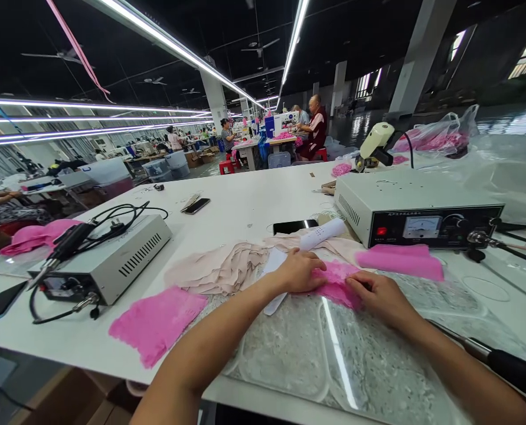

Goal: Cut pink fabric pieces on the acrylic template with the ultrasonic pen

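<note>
A piece of pink lace fabric (337, 282) lies crumpled on a marbled glossy board (284, 354). At its left side my left hand (301, 270) has its fingers curled down on the cloth, the fingertips partly hidden. My right hand (380, 298) pinches the right edge between thumb and fingers. Beside my left hand are white paper strips (275, 262), with a rolled white paper (322, 233) just beyond. Layered beige fabric pieces (227, 268) lie to the left, and a flat pink lace piece (159, 324) is nearer me. Folded pink fabric (399, 261) sits right of the hands.
A control box with a dial (426, 218) stands at right, another box (107, 260) with a black-handled tool at left. By my right forearm lies a black-handled metal tool (488, 354). Phones (197, 205) and plastic bags (448, 133) are on the table. People sit at sewing machines beyond.
</note>
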The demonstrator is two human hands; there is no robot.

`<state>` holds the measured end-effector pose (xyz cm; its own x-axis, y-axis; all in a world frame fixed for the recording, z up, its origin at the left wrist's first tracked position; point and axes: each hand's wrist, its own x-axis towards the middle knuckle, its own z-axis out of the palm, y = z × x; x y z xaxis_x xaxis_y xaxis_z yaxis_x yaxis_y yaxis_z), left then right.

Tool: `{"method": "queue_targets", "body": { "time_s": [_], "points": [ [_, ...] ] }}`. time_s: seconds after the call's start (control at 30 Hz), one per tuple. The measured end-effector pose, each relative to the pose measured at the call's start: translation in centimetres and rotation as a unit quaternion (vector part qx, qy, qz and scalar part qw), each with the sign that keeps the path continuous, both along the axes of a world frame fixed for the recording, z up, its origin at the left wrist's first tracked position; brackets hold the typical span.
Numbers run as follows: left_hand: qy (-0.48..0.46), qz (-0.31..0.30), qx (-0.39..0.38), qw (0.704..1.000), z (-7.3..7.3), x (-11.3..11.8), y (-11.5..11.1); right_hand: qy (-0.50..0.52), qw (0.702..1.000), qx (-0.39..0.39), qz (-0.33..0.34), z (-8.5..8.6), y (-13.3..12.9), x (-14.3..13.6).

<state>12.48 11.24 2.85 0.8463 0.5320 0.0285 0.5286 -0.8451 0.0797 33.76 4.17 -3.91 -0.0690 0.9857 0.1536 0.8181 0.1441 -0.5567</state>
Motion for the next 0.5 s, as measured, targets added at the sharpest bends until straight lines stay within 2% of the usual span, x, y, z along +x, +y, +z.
{"method": "queue_targets", "body": {
  "time_s": [0.23,0.5],
  "points": [
    [0.004,0.008,-0.001,1.000,0.0,1.0,0.7,0.022,0.999,0.009,-0.025,-0.8,0.1,0.5],
    [0.003,-0.012,-0.003,1.000,1.0,1.2,1.2,0.035,0.998,0.035,-0.032,-1.0,0.2,0.4]
  ]
}}
